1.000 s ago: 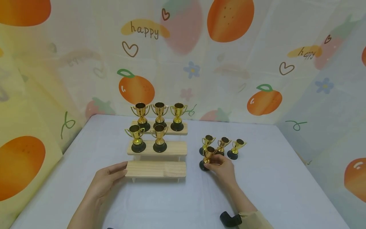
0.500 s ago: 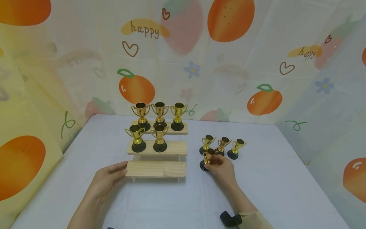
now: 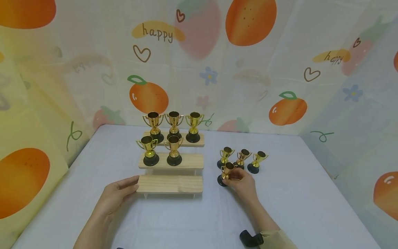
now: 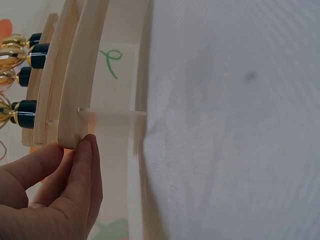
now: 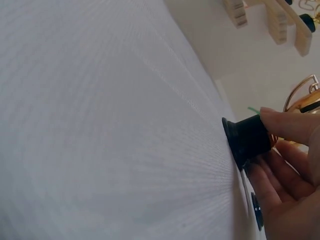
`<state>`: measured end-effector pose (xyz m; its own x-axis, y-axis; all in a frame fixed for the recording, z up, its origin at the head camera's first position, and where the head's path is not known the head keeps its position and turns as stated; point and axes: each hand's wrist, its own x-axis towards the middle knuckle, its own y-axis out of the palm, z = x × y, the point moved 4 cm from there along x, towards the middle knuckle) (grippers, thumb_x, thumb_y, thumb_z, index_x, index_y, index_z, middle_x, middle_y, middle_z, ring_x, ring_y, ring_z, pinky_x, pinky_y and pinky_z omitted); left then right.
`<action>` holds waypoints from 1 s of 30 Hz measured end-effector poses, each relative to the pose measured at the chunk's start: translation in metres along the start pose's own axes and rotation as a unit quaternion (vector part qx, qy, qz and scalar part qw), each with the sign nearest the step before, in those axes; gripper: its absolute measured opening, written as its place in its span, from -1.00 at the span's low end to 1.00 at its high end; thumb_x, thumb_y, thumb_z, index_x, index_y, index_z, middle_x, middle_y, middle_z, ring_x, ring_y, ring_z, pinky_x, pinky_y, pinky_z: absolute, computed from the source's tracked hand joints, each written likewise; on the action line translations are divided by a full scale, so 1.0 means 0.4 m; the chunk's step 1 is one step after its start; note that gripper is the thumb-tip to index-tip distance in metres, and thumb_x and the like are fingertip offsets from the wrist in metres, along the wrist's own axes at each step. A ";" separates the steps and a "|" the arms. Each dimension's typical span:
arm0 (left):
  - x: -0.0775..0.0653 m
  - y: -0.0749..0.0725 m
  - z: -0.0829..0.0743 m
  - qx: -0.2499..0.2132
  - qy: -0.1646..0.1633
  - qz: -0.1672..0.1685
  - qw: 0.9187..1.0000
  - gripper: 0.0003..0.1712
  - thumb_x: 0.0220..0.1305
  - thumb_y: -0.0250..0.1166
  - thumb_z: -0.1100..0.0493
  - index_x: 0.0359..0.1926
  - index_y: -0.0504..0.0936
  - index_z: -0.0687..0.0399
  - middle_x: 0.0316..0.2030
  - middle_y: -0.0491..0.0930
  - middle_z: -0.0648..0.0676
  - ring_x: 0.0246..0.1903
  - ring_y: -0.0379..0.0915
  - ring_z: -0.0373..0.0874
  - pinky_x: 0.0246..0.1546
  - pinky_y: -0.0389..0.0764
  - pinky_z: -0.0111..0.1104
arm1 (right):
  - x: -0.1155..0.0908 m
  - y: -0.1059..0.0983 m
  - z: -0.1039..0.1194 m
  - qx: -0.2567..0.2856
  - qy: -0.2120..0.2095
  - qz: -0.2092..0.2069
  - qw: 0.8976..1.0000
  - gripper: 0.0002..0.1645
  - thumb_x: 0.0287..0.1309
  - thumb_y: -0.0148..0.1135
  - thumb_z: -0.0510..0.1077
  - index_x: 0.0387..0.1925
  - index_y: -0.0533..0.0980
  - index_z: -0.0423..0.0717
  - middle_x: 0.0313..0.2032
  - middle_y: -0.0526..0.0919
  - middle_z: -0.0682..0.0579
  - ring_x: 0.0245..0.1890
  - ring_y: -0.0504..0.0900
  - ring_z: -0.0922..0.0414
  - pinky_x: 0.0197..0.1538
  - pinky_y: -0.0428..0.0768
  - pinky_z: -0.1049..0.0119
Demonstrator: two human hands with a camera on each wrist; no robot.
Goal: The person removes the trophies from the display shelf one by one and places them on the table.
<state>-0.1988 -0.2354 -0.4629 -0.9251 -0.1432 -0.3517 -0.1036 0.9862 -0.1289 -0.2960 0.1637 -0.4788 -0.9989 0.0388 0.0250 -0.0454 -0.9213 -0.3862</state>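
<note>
My left hand (image 3: 116, 195) pinches the left end of the front wooden shelf (image 3: 169, 184), thumb above and fingers below in the left wrist view. My right hand (image 3: 242, 183) holds a small gold trophy cup (image 3: 226, 172) by its lower part. That cup's black base (image 5: 247, 139) appears close to the white cloth in the right wrist view; whether it touches is hard to tell. Behind it on the table stand a gold trophy (image 3: 224, 157), another trophy (image 3: 243, 157) partly hidden by the hand, and a third trophy (image 3: 255, 162).
The tiered stand has a middle shelf (image 3: 189, 161) carrying two trophies, one of them a gold trophy (image 3: 173, 149). Its back shelf (image 3: 201, 140) bears three trophies. A white cloth (image 3: 298, 193) covers the table, and a fruit-print curtain (image 3: 236, 79) hangs behind.
The trophy in my right hand has tilted or shifted very slightly, its cup a little lower than a second ago. My left hand keeps its place on the shelf.
</note>
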 end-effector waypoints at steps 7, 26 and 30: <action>-0.001 0.000 0.000 0.003 0.005 0.001 1.000 -0.35 0.37 0.26 0.16 0.38 0.32 0.33 0.43 0.28 0.32 -0.15 0.50 -0.63 -0.04 0.61 -0.71 | 0.000 -0.014 0.022 -0.003 -0.001 -0.025 1.000 -0.47 -0.16 0.60 -0.20 -0.07 0.61 -0.19 -0.03 0.74 -0.17 0.00 0.70 -0.01 0.09 0.72 0.34; -0.001 -0.001 0.001 0.007 0.000 -0.002 1.000 -0.37 0.37 0.26 0.16 0.38 0.35 0.30 0.43 0.28 0.31 -0.11 0.52 -0.57 -0.01 0.63 -0.67 | -0.028 -0.082 0.144 0.164 -0.186 -0.182 0.952 -0.59 -0.01 0.48 -0.33 -0.05 0.62 -0.28 -0.09 0.74 0.00 -0.04 0.68 0.34 0.19 0.59 0.58; -0.002 -0.002 0.001 0.008 0.001 -0.002 1.000 -0.37 0.37 0.25 0.16 0.38 0.35 0.29 0.43 0.27 0.31 -0.10 0.51 -0.57 -0.01 0.63 -0.68 | -0.044 -0.076 0.201 0.183 -0.220 -0.166 0.944 -0.58 0.02 0.44 -0.37 -0.03 0.59 -0.35 -0.10 0.73 0.11 -0.03 0.68 0.31 0.17 0.62 0.52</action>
<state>-0.1976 -0.2361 -0.4629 -0.9254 -0.1468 -0.3495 -0.1013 0.9842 -0.1453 -0.2765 0.1601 -0.3934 -0.8263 0.2585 0.5003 -0.2687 -0.9618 0.0530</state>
